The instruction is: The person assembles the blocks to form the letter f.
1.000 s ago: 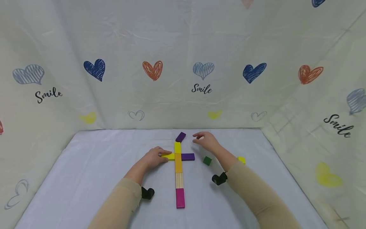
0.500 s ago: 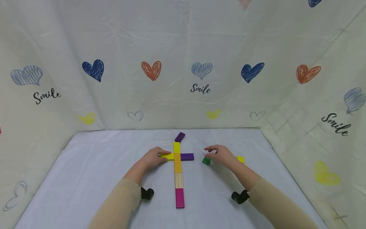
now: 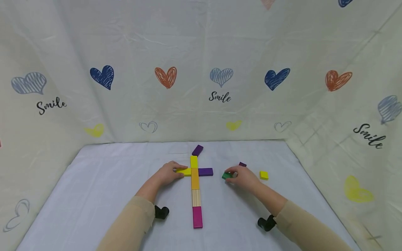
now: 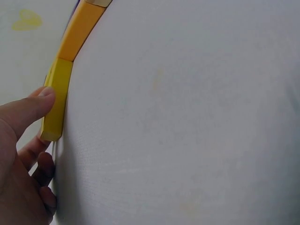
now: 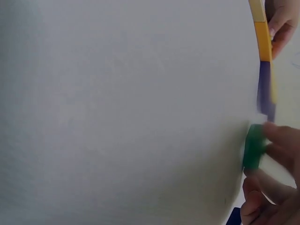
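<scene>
Thumb and fingers of my left hand (image 3: 168, 173) pinch the yellow block (image 4: 58, 103) that forms the left arm of a flat cross of blocks. Further right, my right hand (image 3: 246, 179) grips a small green block (image 5: 253, 146) between thumb and fingers, close over the cloth. An orange block (image 3: 195, 178) sits at the cross's centre, with a purple block (image 3: 205, 172) to its right and a short yellow block (image 3: 194, 161) above. Below it run a plain wooden block (image 3: 196, 198) and a magenta block (image 3: 197, 217). A tilted purple block (image 3: 197, 150) lies at the top end.
Beyond the right hand lies a dark purple block (image 3: 242, 164), partly hidden by it. A loose yellow block (image 3: 263, 175) rests to its right. The white cloth (image 3: 125, 167) covers the table, and a printed curtain (image 3: 188, 111) hangs along its back edge.
My right hand has come away from beside the tilted purple block, back toward me and right, and now grips the green block. My left hand keeps its hold on the yellow block.
</scene>
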The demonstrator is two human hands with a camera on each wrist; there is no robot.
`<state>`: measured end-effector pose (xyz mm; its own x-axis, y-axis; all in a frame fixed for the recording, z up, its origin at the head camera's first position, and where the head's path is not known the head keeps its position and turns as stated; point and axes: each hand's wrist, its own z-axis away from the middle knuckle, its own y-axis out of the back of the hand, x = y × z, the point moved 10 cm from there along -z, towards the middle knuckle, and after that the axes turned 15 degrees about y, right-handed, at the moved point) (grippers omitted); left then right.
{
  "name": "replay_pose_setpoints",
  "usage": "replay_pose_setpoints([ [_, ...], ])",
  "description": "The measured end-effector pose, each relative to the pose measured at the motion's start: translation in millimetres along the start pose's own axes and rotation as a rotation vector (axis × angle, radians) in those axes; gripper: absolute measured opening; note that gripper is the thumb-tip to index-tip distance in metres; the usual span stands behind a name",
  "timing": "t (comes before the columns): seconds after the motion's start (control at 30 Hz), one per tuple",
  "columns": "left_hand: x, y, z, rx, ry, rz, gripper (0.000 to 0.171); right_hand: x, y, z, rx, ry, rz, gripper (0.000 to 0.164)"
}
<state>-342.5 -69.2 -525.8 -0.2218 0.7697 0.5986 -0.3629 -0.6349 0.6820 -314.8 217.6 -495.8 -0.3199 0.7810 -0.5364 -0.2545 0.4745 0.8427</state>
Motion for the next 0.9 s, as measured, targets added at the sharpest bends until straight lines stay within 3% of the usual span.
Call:
replay_pose_setpoints([
  [0.47, 0.3, 1.1, 1.1, 0.008, 0.011, 0.006, 0.032, -7.0, 10.4, -1.9, 0.052, 0.032, 0.091, 0.033],
  [0.9, -2.0, 0.0, -1.7, 0.003, 0.007, 0.004, 0.032, -11.4, 25.7, -28.8, 0.071, 0.109, 0.086, 0.034],
])
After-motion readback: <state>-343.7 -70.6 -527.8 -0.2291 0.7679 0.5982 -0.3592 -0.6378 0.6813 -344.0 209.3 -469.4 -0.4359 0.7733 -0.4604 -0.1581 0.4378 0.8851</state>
